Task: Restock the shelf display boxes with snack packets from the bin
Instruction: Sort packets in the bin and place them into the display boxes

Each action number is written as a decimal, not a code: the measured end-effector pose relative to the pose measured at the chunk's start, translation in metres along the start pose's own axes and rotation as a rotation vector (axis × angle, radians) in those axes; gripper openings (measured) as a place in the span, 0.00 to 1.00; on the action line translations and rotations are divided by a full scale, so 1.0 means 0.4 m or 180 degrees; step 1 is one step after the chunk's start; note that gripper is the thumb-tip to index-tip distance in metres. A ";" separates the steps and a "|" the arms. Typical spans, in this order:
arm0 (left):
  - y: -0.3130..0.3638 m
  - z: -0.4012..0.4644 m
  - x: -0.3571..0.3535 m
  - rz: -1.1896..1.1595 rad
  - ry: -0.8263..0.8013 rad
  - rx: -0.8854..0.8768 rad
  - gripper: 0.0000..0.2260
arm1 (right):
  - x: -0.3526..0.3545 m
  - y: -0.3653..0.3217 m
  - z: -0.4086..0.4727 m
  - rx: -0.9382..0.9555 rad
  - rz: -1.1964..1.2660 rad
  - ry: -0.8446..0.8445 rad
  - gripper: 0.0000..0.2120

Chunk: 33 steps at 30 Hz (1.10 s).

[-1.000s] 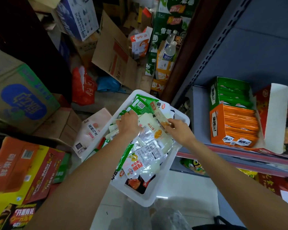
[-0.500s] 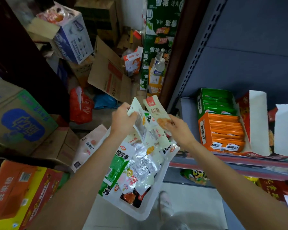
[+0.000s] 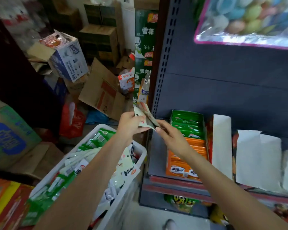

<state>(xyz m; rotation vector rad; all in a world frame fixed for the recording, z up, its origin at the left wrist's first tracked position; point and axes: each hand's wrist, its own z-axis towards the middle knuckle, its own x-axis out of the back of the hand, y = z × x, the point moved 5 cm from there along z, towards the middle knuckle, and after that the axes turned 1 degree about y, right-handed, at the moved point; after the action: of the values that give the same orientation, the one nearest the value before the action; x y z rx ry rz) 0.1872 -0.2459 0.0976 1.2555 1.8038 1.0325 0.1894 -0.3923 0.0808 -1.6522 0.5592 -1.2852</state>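
Snack packets — a small fanned bunch, pale with brownish print — sit in the air between the two hands, lifted above the far end of the bin and just left of the shelf upright. Fingers of the left hand curl under the bunch with the thumb on its near face, gripping it. The right hand meets the bunch from the other side, its thumb and forefinger pinching the lower right edge of the packets. Both forearms reach forward from the bottom of the view.

Below the left forearm lies the white bin, heaped with more packets in green, white and clear wrappers. To the right, on the grey shelf, stands a display box with a green section at the back and an orange section in front, both filled with flat packets standing on edge. Beside it further boxes show white flaps — their contents are hard to make out. A clear bag of pastel balls hangs above. Cardboard cartons and a red plastic bag crowd the floor at the left.
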 end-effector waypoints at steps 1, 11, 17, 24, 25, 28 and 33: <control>0.003 0.003 -0.035 -0.0133 -0.0003 0.0054 0.08 | 0.031 0.004 -0.003 0.0026 0.0045 -0.0049 0.16; 0.001 0.025 -0.256 0.0829 -0.0171 -0.0472 0.17 | 0.302 0.109 -0.033 -0.0654 0.1070 0.0343 0.08; -0.019 0.015 -0.369 0.1087 -0.0744 -0.1046 0.10 | 0.377 0.161 -0.105 -0.0638 0.0701 0.0772 0.11; -0.023 -0.035 -0.572 0.1418 -0.1068 -0.1516 0.06 | 0.513 0.232 -0.247 -0.0875 0.0762 0.1717 0.11; -0.025 -0.052 -0.605 0.1412 -0.1128 -0.1550 0.06 | 0.537 0.243 -0.271 -0.0893 0.0800 0.1826 0.10; -0.040 -0.085 -0.699 0.1415 -0.1303 -0.1649 0.10 | 0.604 0.278 -0.337 -0.0885 0.0878 0.2042 0.10; -0.082 -0.140 -0.867 0.1688 -0.1730 -0.1609 0.04 | 0.730 0.344 -0.437 -0.0838 0.0607 0.2335 0.08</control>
<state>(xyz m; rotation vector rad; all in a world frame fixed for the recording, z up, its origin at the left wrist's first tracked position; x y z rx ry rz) 0.2247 -0.5955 0.1276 1.5216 0.7503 1.1785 0.1552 -0.7571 0.1069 -1.2453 1.3374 -1.7159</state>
